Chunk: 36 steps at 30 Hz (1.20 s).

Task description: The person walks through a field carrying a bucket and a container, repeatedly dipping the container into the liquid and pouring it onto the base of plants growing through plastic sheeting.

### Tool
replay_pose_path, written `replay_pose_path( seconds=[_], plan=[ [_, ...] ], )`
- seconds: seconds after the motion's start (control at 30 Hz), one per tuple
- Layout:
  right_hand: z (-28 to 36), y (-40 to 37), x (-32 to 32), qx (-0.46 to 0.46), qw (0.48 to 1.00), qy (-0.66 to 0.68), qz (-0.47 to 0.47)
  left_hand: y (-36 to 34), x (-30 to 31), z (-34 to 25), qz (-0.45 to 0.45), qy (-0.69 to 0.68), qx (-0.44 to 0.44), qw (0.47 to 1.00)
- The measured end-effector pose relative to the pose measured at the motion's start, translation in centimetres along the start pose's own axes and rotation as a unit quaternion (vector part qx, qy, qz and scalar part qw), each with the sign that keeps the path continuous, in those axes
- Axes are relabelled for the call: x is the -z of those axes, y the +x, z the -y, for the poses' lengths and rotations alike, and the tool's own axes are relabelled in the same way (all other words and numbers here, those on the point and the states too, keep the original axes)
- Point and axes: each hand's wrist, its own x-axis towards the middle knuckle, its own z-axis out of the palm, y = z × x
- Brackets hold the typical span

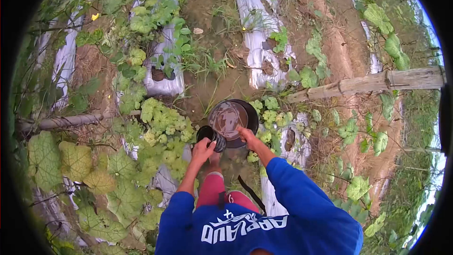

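A dark bucket [255,118] with brown, shiny liquid [225,117] inside is in front of my legs. My right hand [246,135] is closed at the near side of the bucket, overlapping the liquid in this view; a thin line runs up from its fingers. My left hand [203,151] is closed on a small black container [205,133], held at the bucket's near left side. Another glossy black part [220,142] shows just right of those fingers. I cannot tell whether my right fingers grip the bucket's handle.
Silvery plastic mulch strips [262,28] with planting holes run along both sides of a muddy path [205,9]. Leafy vines [165,118] crowd the left. A bamboo pole [368,84] juts in from the right, another pole [71,122] from the left. A black strap [251,193] hangs by my leg.
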Motion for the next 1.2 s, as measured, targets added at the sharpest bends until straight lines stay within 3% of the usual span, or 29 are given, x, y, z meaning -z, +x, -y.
replay_pose_path(
  seconds=[0.2,0.33,0.4,0.5,0.57,0.67,0.77,0.93,1.0,1.2],
  plan=[
    [2.8,3.0,-3.0,0.05,0.998,-0.045,0.013,7.0,-3.3,1.4,0.017,0.08,0.017,0.997],
    [1.6,4.9,-0.9,0.074,0.994,-0.04,0.072,11.3,-5.5,4.7,0.05,0.032,0.054,0.997],
    [1.9,5.1,-0.5,0.105,0.991,-0.07,0.051,13.2,-7.7,7.6,0.035,-0.001,0.036,0.999],
    [2.3,6.1,0.9,0.139,0.987,-0.015,0.075,16.4,-10.7,11.2,0.091,-0.122,0.171,0.973],
    [2.8,7.0,2.1,0.125,0.99,-0.052,0.035,18.2,-12.6,13.3,0.087,-0.237,0.289,0.924],
    [3.8,6.5,3.3,0.105,0.989,-0.099,-0.031,20.2,-14.6,14.4,0.033,-0.224,0.363,0.904],
    [2.2,7.0,5.0,0.098,0.99,-0.05,-0.088,22.9,-15.6,18.0,0.098,-0.266,0.43,0.857],
    [-1.9,8.4,7.2,0.064,0.99,0.009,-0.122,25.0,-16.2,20.9,0.104,-0.272,0.456,0.841],
    [-2.6,8.1,6.6,0.131,0.978,0.014,-0.162,25.2,-16.4,21.3,0.098,-0.258,0.46,0.844],
    [-3.5,6.7,5.9,0.143,0.954,-0.047,-0.26,26.3,-16.0,22.3,0.126,-0.254,0.459,0.842]
  ],
)
